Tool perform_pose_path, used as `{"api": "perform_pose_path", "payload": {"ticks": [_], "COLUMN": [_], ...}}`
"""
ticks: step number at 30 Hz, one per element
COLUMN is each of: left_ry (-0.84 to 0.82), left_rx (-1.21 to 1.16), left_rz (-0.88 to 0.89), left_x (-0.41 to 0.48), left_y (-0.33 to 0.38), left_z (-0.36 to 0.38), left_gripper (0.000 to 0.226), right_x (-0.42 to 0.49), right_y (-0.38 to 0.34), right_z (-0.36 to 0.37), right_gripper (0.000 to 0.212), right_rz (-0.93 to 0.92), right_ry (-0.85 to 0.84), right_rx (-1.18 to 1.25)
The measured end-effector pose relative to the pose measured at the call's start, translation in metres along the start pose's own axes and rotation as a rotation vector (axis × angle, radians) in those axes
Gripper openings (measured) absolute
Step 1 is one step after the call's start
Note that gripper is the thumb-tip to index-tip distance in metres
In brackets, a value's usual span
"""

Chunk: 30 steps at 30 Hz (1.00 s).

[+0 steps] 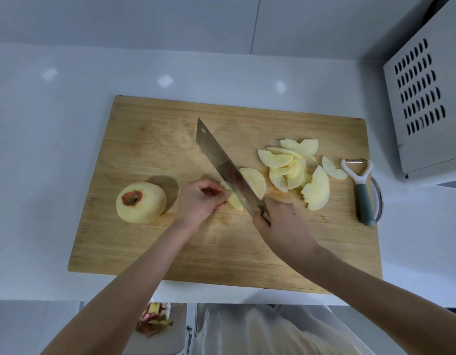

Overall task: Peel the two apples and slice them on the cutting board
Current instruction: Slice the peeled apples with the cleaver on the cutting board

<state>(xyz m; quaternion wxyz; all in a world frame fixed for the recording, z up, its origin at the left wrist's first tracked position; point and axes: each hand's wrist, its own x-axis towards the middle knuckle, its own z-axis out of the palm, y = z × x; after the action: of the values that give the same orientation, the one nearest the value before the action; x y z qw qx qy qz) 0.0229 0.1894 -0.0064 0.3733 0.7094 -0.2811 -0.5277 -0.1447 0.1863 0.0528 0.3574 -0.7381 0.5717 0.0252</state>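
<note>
1. Head view: just right of the frame's centre, the right hand [278, 221] is seen with its fingers wrapped tightly round the handle of a knife [221, 162].
2. The broad blade is angled from the hand up towards the upper left, with its edge set down on an apple piece [234, 201] at the centre of the frame.
3. Just left of the blade, the left hand [201, 201] is shown with fingers curled, and the apple piece is pinched under its fingertips against the board.
4. Immediately right of the blade, a few freshly cut slices [257, 180] are leaned together, touching the blade's flat side.
5. Further right, a loose pile of slices [291, 165] is spread in overlapping crescents, all pale and peeled.
6. At the left of the frame, well apart from the left hand, a whole peeled apple [141, 203] is stood on the board, with a ring of red skin left around its stem.
7. All of this is carried by a wooden cutting board [170, 252], which is laid across a white counter [42, 149].
8. At the board's right edge, a peeler [362, 190] with a white head and teal handle is laid lengthwise.
9. In the upper right corner, a grey vented appliance [426, 98] is seen on the counter.
10. At the bottom of the frame, below the counter edge, red and yellow apple peels [155, 319] are heaped.
</note>
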Motion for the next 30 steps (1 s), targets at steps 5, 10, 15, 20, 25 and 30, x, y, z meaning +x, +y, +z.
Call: {"api": "perform_pose_path", "payload": {"ticks": [5,10,15,20,25,30], "left_ry": [0.006,0.013,0.024,0.017,-0.015,-0.012], "left_rx": [-0.031,0.005,0.048,0.058,0.014,0.041], "left_rz": [-0.033,0.000,0.030,-0.001,-0.048,-0.038], "left_x": [0.000,-0.001,0.000,0.000,-0.002,0.000], "left_y": [0.001,0.000,-0.002,-0.001,0.001,-0.001], "left_z": [0.001,0.000,0.001,-0.002,-0.005,-0.005], "left_gripper": [0.012,0.012,0.011,0.012,0.015,0.015], "right_x": [-0.012,-0.010,-0.009,-0.009,-0.010,-0.011], "right_y": [-0.006,-0.007,-0.006,-0.007,-0.008,-0.011], "right_z": [-0.016,-0.014,-0.017,-0.021,-0.020,-0.019], "right_gripper": [0.020,0.020,0.023,0.026,0.023,0.018], "right_rz": [-0.028,-0.011,0.008,0.013,0.010,-0.002], "right_ry": [0.013,-0.006,-0.012,0.011,-0.010,-0.025], "right_rx": [0.010,-0.014,0.003,0.008,0.007,-0.015]}}
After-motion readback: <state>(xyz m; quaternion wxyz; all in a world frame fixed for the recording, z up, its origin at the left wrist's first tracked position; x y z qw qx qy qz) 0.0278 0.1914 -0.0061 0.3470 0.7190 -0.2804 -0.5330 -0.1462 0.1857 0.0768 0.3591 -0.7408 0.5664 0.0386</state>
